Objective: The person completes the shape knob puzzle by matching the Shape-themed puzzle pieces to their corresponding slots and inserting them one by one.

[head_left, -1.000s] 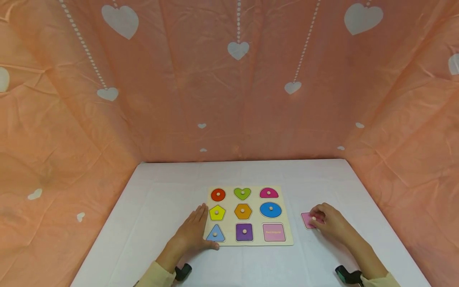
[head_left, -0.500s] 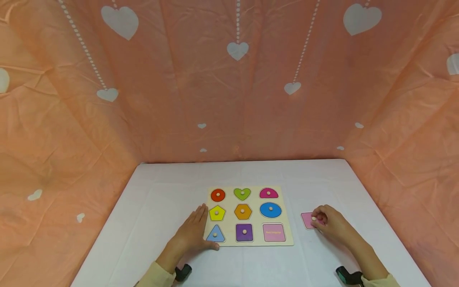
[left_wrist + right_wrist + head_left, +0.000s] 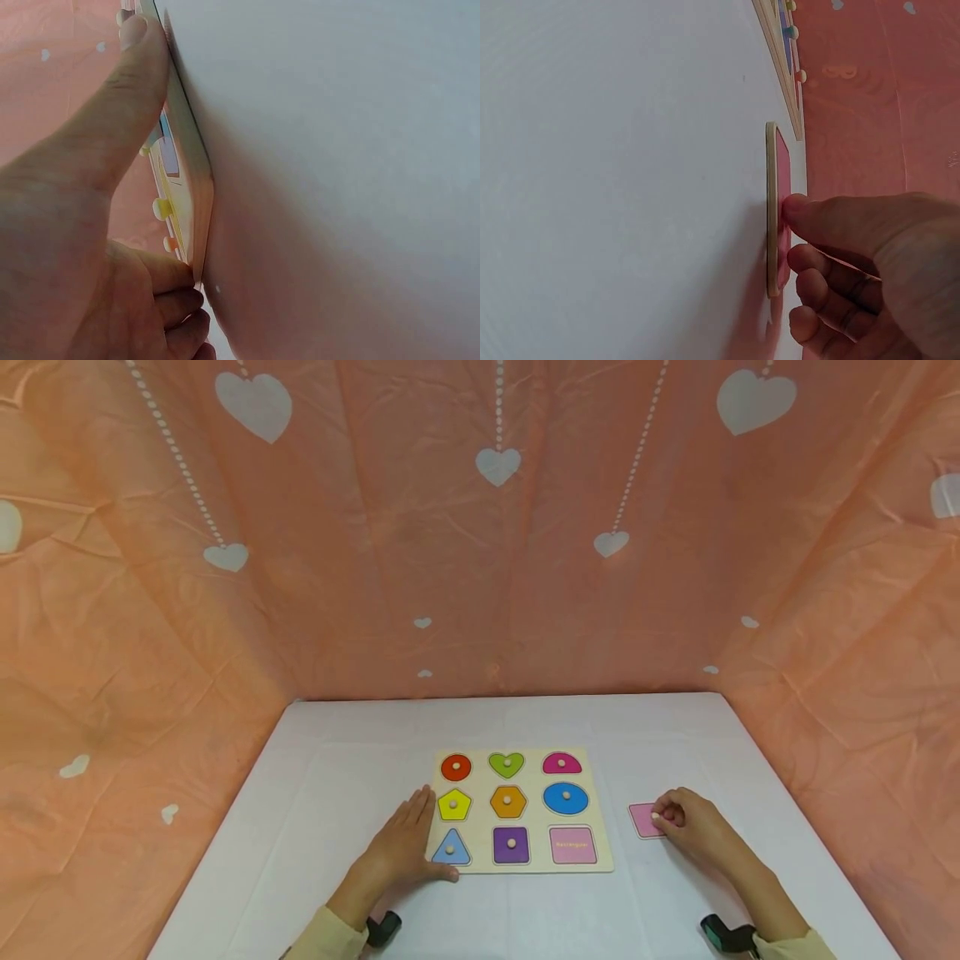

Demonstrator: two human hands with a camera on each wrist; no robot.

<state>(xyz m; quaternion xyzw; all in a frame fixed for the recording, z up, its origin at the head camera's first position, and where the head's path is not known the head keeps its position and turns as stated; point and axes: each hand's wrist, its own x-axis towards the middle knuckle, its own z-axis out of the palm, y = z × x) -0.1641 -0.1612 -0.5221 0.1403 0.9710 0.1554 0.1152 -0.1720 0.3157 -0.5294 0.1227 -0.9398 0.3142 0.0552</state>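
A wooden shape puzzle board (image 3: pixel 480 827) lies on the white table. My left hand (image 3: pixel 401 841) rests along its left side, fingers straight, with the thumb (image 3: pixel 124 97) against the front edge in the left wrist view. Right of the board, a pink rectangular puzzle piece (image 3: pixel 642 820) lies on the tabletop. My right hand (image 3: pixel 693 827) pinches its small round knob between thumb and fingertips. In the right wrist view the piece (image 3: pixel 773 210) appears edge-on, its knob hidden by the fingers. The board's lower-right rectangular recess (image 3: pixel 573 845) is bare pink with printed lettering.
Knobbed pieces fill the other recesses, among them a purple square (image 3: pixel 512 845), a blue oval (image 3: pixel 566 798) and a red circle (image 3: pixel 456 767). Peach cloth (image 3: pixel 495 568) with white hearts hangs behind and on both sides of the white table (image 3: pixel 360 735).
My right hand's fingers have shifted very slightly at the knob of the pink rectangular piece, which stays in place. The left hand and the board have not moved.
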